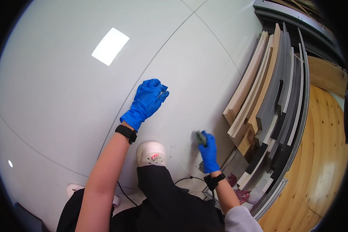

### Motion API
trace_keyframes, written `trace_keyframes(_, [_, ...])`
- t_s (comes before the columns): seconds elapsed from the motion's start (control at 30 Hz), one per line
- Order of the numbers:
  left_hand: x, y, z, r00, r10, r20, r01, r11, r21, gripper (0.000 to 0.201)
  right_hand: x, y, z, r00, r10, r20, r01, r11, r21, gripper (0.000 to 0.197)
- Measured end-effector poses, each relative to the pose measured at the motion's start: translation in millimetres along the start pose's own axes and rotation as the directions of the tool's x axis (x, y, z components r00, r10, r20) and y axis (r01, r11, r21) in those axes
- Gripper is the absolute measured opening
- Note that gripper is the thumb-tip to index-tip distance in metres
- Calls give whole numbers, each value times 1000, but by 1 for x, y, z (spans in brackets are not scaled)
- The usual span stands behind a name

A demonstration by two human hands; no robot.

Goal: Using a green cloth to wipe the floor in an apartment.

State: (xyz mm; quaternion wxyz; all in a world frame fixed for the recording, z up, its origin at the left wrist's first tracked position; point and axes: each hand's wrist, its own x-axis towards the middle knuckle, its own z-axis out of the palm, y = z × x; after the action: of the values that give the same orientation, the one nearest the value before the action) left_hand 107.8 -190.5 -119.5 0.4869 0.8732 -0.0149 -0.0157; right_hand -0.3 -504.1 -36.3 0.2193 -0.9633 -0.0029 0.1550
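Note:
Both hands wear blue gloves. My left hand (pixel 146 99) hovers over or rests on the pale floor tiles ahead of my foot, its fingers curled closed. A sliver of something pale shows between its thumb and fingers, too little to name. Lower on the right, my right hand (pixel 208 152) grips a small dark green piece (pixel 200 138), like a scouring pad, slightly smeared by motion. Just beside that glove's wrist, a dark grey, mesh-like clump (pixel 201 166) lies on the floor.
Wood and grey boards (pixel 255 92) lean in a stack along the right, next to a yellowish wooden panel (pixel 317 154). A white clog (pixel 151 152) is on my foot. Black cable (pixel 190 177) loops near my knee. Crumpled red material (pixel 242 196) lies beside the boards.

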Motion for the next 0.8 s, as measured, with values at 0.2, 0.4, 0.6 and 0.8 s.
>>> trace_keyframes(0.2, [-5,-12,2,999,-28,18,28,999,-20,27,178,-39,-29,878,-79,-472,141,985,98,42])
trace_keyframes(0.4, [2,6,1,992,44,-117,-42,999,16,15,343,18,-66,823,-207,-528,182,978,-101,38])
trace_keyframes(0.6, [1,9,3,994,3,-108,-3,1000,1,28,362,55,-31,831,170,-530,270,709,651,13])
trace_keyframes(0.8, [-4,7,-4,997,-77,-12,78,995,54,20,317,32,-17,747,100,-657,-42,994,103,14])
